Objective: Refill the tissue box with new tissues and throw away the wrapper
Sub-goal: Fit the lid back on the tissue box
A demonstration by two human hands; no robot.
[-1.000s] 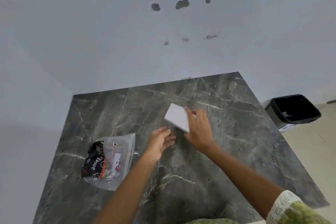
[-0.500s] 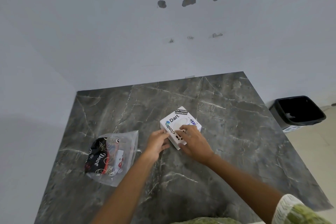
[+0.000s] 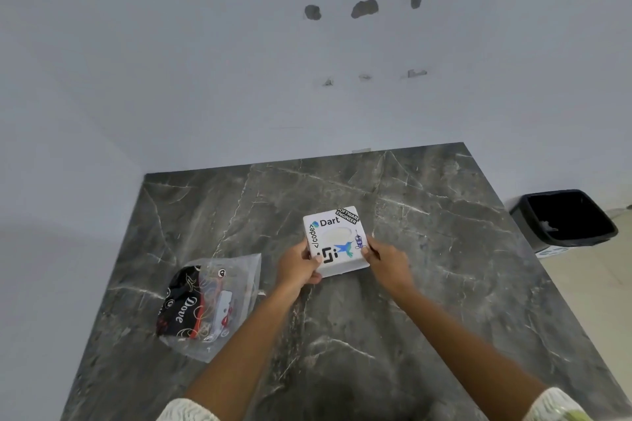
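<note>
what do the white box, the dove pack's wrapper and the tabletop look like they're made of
White box: probably matte plastic, going by its rounded corners and stuck-on stickers; could be coated card. Dove pack's wrapper: thin clear plastic film, see-through, crinkled, glossy. Tabletop: dark grey marble or marble-look laminate, pale veins, soft sheen.

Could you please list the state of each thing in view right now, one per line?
Tissue box: on the table, sticker side up, closed, held on both sides.
Left hand: grip closed on the box's left edge.
Right hand: grip closed on the box's right edge.
Tissue pack: lying flat on the table, untouched, wrapper on; whether sealed I cannot tell.
Bin: on the floor, open, nearly empty.
</note>
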